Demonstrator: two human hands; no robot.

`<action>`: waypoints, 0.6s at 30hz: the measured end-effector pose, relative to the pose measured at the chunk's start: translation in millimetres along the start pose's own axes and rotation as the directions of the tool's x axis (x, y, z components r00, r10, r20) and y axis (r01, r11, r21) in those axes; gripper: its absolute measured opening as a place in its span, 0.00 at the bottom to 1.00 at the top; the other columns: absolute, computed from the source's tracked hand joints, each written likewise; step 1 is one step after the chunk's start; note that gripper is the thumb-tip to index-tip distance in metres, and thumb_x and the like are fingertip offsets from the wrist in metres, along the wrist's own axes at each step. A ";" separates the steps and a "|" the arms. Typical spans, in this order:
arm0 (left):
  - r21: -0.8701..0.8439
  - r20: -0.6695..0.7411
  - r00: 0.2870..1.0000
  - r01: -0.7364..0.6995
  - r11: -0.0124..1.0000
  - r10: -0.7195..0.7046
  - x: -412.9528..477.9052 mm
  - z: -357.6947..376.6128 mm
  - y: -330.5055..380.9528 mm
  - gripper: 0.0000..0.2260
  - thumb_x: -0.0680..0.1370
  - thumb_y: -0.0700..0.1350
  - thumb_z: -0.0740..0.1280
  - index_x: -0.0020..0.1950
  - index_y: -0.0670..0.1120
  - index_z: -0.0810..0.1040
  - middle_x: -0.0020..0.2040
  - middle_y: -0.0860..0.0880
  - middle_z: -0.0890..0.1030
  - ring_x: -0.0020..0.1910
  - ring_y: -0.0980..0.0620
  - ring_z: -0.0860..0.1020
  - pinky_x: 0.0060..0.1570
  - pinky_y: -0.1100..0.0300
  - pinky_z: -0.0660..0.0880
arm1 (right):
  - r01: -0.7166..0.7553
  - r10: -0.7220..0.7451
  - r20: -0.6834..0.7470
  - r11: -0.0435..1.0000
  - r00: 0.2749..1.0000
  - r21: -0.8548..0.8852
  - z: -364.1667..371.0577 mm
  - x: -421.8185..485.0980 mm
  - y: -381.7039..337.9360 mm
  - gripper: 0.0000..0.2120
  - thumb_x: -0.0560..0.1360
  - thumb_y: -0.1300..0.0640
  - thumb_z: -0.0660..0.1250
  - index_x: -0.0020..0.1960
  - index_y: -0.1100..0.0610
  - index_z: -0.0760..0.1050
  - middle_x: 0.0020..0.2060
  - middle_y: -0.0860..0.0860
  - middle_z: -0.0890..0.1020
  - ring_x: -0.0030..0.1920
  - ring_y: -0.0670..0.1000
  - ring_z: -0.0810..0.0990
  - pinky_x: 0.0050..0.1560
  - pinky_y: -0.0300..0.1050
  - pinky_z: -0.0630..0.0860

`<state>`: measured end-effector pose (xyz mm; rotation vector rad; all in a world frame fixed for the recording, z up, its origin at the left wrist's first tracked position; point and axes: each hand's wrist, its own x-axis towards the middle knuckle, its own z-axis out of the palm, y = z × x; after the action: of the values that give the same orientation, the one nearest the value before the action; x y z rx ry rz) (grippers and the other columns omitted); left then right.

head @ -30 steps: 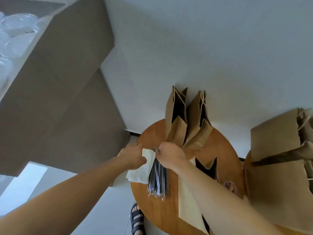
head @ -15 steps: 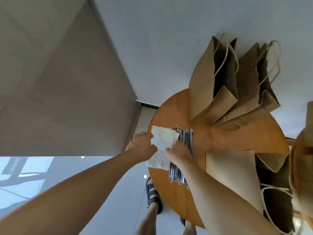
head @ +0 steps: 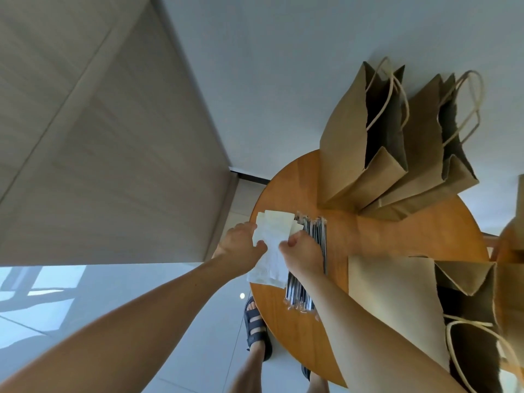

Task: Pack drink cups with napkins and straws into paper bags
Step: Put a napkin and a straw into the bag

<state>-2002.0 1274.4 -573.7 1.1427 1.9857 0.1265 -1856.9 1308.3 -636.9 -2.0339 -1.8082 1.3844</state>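
A small stack of cream napkins (head: 272,236) lies at the left edge of a round wooden table (head: 368,239). My left hand (head: 241,251) pinches the stack's left side, and my right hand (head: 302,252) pinches a napkin on its right side. Just right of the napkins, partly under my right wrist, lies a bundle of wrapped dark straws (head: 309,262). Two brown paper bags (head: 365,140) (head: 433,154) stand open at the table's far side. A third open bag (head: 402,302) stands near my right forearm. No cup is in view.
A grey-beige wall panel (head: 99,137) rises at the left, close to the table's edge. My sandalled foot (head: 255,324) stands on the pale tiled floor under the table's near left rim. Another wooden surface (head: 510,245) shows at the right edge.
The view has dropped and closed in on the table. My right hand has left the straws and now pinches a napkin. My left hand stays on the napkin stack.
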 end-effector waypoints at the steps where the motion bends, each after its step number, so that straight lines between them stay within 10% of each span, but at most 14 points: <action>1: -0.091 -0.007 1.000 0.017 0.996 -0.018 0.0 -0.3 3.0 0.20 0.81 0.52 0.64 0.71 0.49 0.70 0.68 0.51 0.75 0.64 0.50 0.75 0.59 0.57 0.74 | 0.032 -0.032 -0.002 0.995 0.999 0.090 -3.9 -4.7 -3.0 0.08 0.75 0.60 0.66 0.38 0.53 0.72 0.30 0.48 0.76 0.29 0.47 0.76 0.26 0.38 0.69; 7: -0.684 0.256 0.950 0.310 0.660 -0.181 -2.6 -0.6 14.3 0.17 0.79 0.55 0.66 0.64 0.47 0.74 0.59 0.48 0.80 0.56 0.47 0.79 0.56 0.53 0.76 | 0.053 -0.117 0.067 0.792 0.991 0.608 -31.4 -38.5 -5.7 0.03 0.72 0.64 0.66 0.42 0.57 0.74 0.32 0.53 0.77 0.34 0.49 0.74 0.36 0.45 0.71; 13: -0.755 0.446 0.888 0.440 0.487 -0.111 -12.0 14.8 17.2 0.17 0.78 0.44 0.70 0.65 0.42 0.75 0.60 0.41 0.81 0.58 0.39 0.80 0.61 0.42 0.76 | -0.001 -0.042 0.042 0.698 0.998 0.716 -40.9 -46.2 22.0 0.02 0.71 0.60 0.70 0.43 0.55 0.79 0.38 0.55 0.83 0.39 0.52 0.79 0.39 0.46 0.75; 18: -0.768 0.306 0.923 0.383 0.514 -0.231 -15.7 22.1 17.1 0.13 0.77 0.39 0.69 0.61 0.40 0.76 0.58 0.40 0.80 0.56 0.39 0.79 0.62 0.39 0.75 | -0.131 0.155 -0.214 0.984 0.964 0.121 -30.0 -28.8 67.2 0.05 0.78 0.52 0.67 0.52 0.52 0.77 0.46 0.49 0.82 0.39 0.46 0.77 0.38 0.42 0.73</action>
<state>-1971.2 1266.0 -571.0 0.1562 1.6124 0.6755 -1783.8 1278.9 -643.5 -2.2006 -1.4915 1.1983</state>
